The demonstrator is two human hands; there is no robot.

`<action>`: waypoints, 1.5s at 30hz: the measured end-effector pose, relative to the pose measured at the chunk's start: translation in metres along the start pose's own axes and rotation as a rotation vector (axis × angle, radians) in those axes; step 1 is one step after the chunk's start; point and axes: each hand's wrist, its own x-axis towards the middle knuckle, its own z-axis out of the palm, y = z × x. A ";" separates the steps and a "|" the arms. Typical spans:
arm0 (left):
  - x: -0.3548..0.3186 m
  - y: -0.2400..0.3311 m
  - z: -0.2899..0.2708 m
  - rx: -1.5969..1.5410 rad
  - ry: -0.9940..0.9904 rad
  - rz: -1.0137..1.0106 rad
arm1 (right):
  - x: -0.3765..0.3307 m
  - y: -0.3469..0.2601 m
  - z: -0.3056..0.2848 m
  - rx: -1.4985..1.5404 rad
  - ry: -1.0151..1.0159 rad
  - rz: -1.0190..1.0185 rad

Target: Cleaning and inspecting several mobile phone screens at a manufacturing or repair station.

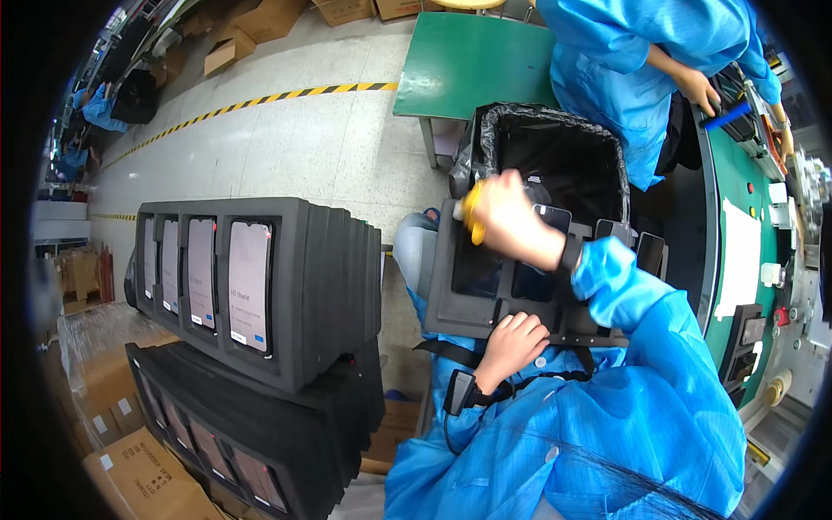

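Note:
A black foam tray point(444, 305) lies across my lap, with several dark-screened phones standing in its slots; one phone point(534, 282) is below my right wrist. My right hand point(510, 217) is closed around a small yellow object point(473, 212) with a pale end, held above the tray's left part. Motion blurs this hand, and I cannot make out the yellow object's kind. On the tray's near edge rests my left hand point(513, 345), its fingers bent over the rim. The left wrist carries a black strap with a box-like unit point(460, 392).
Stacked foam trays point(325, 295) with lit phones stand at left, above cardboard boxes point(143, 472). A black-lined bin point(563, 156) sits just beyond my tray, by a green table point(472, 65). A co-worker in a blue gown point(607, 95) works at a bench at right.

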 end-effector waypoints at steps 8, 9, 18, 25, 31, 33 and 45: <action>0.004 0.001 -0.001 0.020 0.024 0.025 | -0.017 -0.001 0.010 0.064 0.065 -0.101; 0.004 0.002 -0.002 0.022 0.024 0.022 | -0.004 0.020 0.019 0.061 0.112 0.018; 0.004 -0.001 0.006 0.012 0.071 0.042 | -0.056 -0.066 0.030 0.318 0.137 -0.328; 0.000 0.002 0.002 0.027 0.047 0.016 | -0.012 -0.009 0.030 0.219 0.203 0.029; -0.012 0.005 0.014 0.043 0.095 0.008 | -0.069 -0.067 0.028 0.331 0.022 -0.340; -0.017 0.007 0.006 0.003 0.107 0.015 | -0.071 -0.051 0.013 0.445 -0.129 -0.283; -0.029 0.005 0.003 -0.166 0.157 -0.123 | -0.107 -0.030 0.016 0.488 -0.087 -0.303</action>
